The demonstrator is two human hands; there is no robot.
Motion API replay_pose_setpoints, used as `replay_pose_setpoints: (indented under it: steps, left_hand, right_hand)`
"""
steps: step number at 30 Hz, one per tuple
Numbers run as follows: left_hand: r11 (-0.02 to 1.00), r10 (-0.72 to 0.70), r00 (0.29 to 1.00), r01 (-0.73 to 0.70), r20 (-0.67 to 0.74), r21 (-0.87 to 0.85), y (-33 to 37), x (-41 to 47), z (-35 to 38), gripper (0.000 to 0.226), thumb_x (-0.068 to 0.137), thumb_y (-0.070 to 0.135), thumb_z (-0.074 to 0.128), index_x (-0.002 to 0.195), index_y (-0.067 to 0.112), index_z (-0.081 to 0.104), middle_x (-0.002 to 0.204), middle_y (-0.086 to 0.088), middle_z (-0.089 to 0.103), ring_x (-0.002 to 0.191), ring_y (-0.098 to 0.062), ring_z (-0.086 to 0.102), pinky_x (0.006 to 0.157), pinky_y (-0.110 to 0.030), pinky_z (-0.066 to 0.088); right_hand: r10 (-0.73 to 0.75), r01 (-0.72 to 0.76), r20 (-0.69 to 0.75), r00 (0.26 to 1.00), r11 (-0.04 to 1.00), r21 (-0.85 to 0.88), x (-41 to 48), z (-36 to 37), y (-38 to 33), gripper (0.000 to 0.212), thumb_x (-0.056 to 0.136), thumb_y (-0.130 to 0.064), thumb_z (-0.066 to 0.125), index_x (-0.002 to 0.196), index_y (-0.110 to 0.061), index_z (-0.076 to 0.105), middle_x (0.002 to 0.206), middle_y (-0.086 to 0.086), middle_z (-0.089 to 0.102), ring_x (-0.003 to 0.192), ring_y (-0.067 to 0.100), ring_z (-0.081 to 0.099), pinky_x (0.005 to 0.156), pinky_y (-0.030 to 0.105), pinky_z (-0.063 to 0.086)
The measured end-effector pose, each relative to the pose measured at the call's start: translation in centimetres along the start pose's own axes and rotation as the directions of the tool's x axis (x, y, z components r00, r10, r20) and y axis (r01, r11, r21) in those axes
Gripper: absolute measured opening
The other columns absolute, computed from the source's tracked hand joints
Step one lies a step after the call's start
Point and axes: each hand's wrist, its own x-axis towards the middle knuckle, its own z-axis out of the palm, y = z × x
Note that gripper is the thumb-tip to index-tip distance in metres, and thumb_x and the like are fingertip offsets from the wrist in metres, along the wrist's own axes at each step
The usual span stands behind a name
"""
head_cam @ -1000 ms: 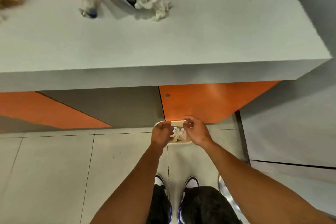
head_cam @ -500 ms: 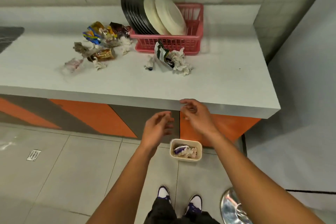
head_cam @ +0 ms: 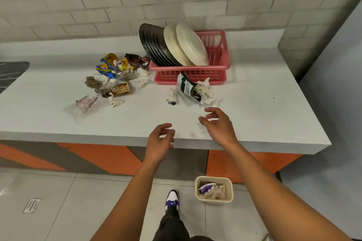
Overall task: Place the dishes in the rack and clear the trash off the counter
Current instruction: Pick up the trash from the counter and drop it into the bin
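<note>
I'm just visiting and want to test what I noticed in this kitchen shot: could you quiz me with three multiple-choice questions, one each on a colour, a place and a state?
1. The dish rack on the counter is:
A. pink
B. blue
C. green

2. The beige bin stands:
A. inside the dish rack
B. on the floor below the counter
C. on the counter

3. The left hand and the right hand:
A. together grip a plate
B. each pinch a wrapper
C. both hold nothing

Answers:
1 A, its lattice walls are plainly pink.
2 B, it sits on the tiles in front of the orange cabinet door.
3 C, the fingers of both are loosely spread over the counter's front edge, with nothing in them.
</note>
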Motion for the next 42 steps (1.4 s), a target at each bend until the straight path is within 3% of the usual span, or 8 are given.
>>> replay_pose_setpoints:
  steps: [14,22,26,29,33,35,39,42]
  left_hand:
    - [0.695,0.184,0.942,-0.327,0.281,0.640,2.2,19.4,-0.5,0.096,0.080,0.052,0.076,0.155,0.026,0.021,0.160,-0.004,0.021,0.137,-0.032,0.044,0.098,-0.048,0.051]
    - [0.437,0.198,0.855,-0.515,0.479,0.737,1.8,23.6,0.6,0.064,0.097,0.040,0.060,0.152,0.030,0.029,0.152,-0.010,0.035,0.131,-0.035,0.037,0.096,-0.047,0.047]
    - [0.364,0.307,0.788,-0.615,0.534,0.699,1.2,24.4,-0.5,0.041,0.101,0.024,0.054,0.140,0.016,0.049,0.135,-0.012,0.050,0.117,-0.032,0.046,0.094,-0.041,0.045]
    - [0.448,0.373,0.768,-0.641,0.521,0.623,1.0,24.7,-1.7,0.038,0.100,0.012,0.054,0.137,0.010,0.052,0.126,-0.016,0.055,0.110,-0.034,0.053,0.094,-0.039,0.043]
    - [0.668,0.387,0.857,-0.515,0.340,0.537,0.2,24.2,-3.5,0.035,0.097,0.001,0.052,0.131,0.009,0.056,0.116,-0.017,0.058,0.104,-0.037,0.059,0.085,-0.041,0.046]
    - [0.788,0.332,0.921,-0.389,0.204,0.477,-0.1,24.1,-4.4,0.030,0.098,0.003,0.051,0.127,0.011,0.059,0.112,-0.016,0.062,0.102,-0.034,0.060,0.084,-0.037,0.047]
    - [0.988,-0.036,0.996,0.024,0.078,0.149,0.2,24.2,-5.5,0.025,0.089,0.000,0.052,0.100,0.015,0.068,0.099,-0.003,0.071,0.095,-0.028,0.065,0.078,-0.034,0.052]
    - [0.939,-0.247,0.955,0.278,0.164,-0.203,1.3,24.0,-6.1,0.022,0.081,-0.004,0.050,0.083,0.009,0.068,0.087,-0.007,0.071,0.081,-0.025,0.064,0.073,-0.035,0.055]
  right_hand:
    - [0.056,-0.105,-0.228,0.972,0.973,-0.207,11.2,8.2,-1.8,0.064,0.085,-0.024,0.083,0.142,-0.016,0.055,0.131,0.009,0.056,0.114,0.025,0.062,0.097,0.036,0.052]
    - [0.043,-0.120,-0.307,0.951,0.964,-0.238,13.1,9.1,-2.7,0.030,0.096,-0.020,0.069,0.124,-0.009,0.072,0.116,0.011,0.067,0.088,0.032,0.071,0.080,0.034,0.056]
    - [0.049,-0.094,-0.326,0.944,0.988,-0.125,12.9,9.2,-3.4,0.025,0.099,-0.023,0.068,0.122,-0.016,0.073,0.102,0.000,0.076,0.066,0.006,0.068,0.065,0.021,0.053]
    - [0.086,-0.094,-0.333,0.939,0.995,-0.009,12.9,9.2,-3.9,0.018,0.099,-0.018,0.065,0.116,-0.020,0.073,0.095,0.000,0.074,0.056,-0.002,0.063,0.050,0.014,0.048]
    - [0.289,-0.214,-0.277,0.917,0.939,0.271,12.5,9.6,-4.4,0.019,0.096,-0.012,0.054,0.105,-0.017,0.070,0.089,0.010,0.074,0.064,0.020,0.066,0.074,0.049,0.059]
    - [0.352,-0.227,-0.239,0.905,0.874,0.430,12.3,10.0,-4.6,0.023,0.098,-0.012,0.049,0.112,-0.014,0.067,0.097,0.015,0.074,0.068,0.024,0.068,0.069,0.043,0.061]
    - [0.430,-0.246,-0.168,0.887,0.748,0.616,11.7,10.8,-4.8,0.024,0.101,-0.022,0.048,0.118,-0.017,0.064,0.103,0.014,0.076,0.076,0.029,0.074,0.064,0.031,0.061]
    - [0.410,-0.233,-0.127,0.903,0.718,0.656,11.1,11.0,-4.5,0.025,0.102,-0.034,0.057,0.116,-0.019,0.071,0.103,0.007,0.080,0.091,0.023,0.077,0.076,0.031,0.062]
